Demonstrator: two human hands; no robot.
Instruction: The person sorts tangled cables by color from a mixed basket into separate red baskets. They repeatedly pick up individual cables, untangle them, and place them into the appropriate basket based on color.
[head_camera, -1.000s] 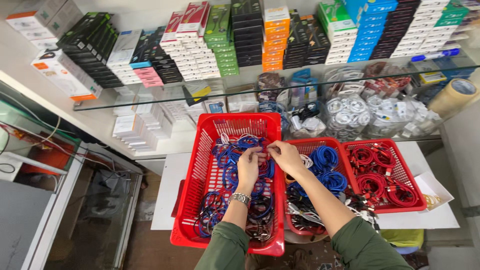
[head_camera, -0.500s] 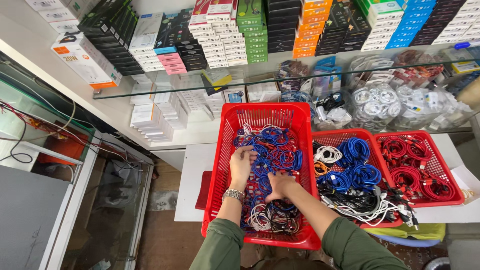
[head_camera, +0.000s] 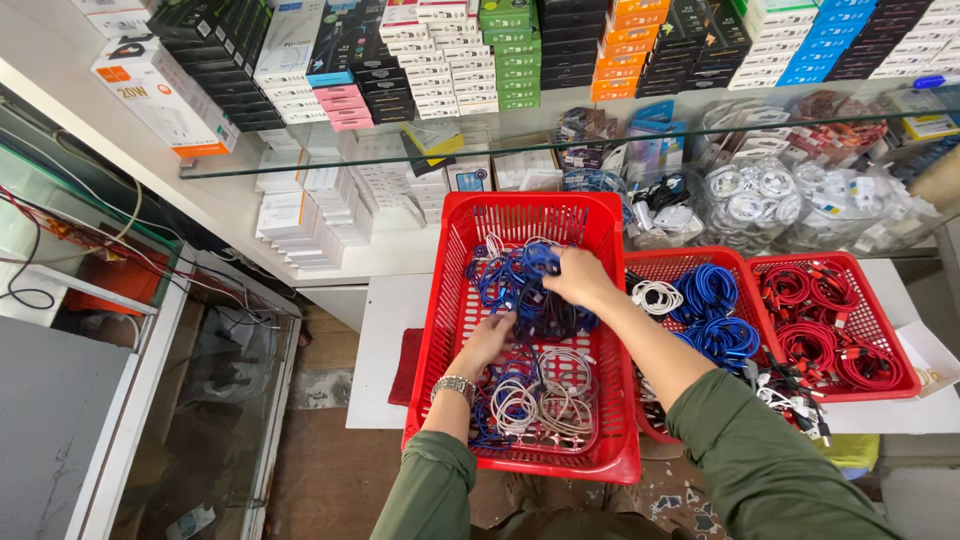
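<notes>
Red plastic mesh forms the large basket (head_camera: 600, 225) at the centre of the frame, resting on the white table (head_camera: 385, 345). It holds coiled cables: a blue bundle (head_camera: 510, 280) in the upper half, white coils (head_camera: 560, 385) in the lower half.

Your right hand (head_camera: 578, 277) sits over the upper middle of the basket, fingers curled and clenched on a dark loop of the blue bundle. Your left hand (head_camera: 490, 338) lies lower and to the left, palm down, fingers pressed into the cables; whether it grips one cannot be told. A metal wristwatch (head_camera: 452, 385) is on the left wrist. Both sleeves are olive green.

To the right of the large basket, touching it, stands a smaller red basket (head_camera: 735, 262) with blue and white cable coils. Further right, a third red basket (head_camera: 890, 385) holds red cables.

Across the upper part of the frame runs a glass shelf (head_camera: 330, 165). Stacked small boxes (head_camera: 520, 50) in white, pink, green, orange, black and blue line the top edge. Bagged white cables (head_camera: 750, 205) lie behind the smaller baskets.
</notes>
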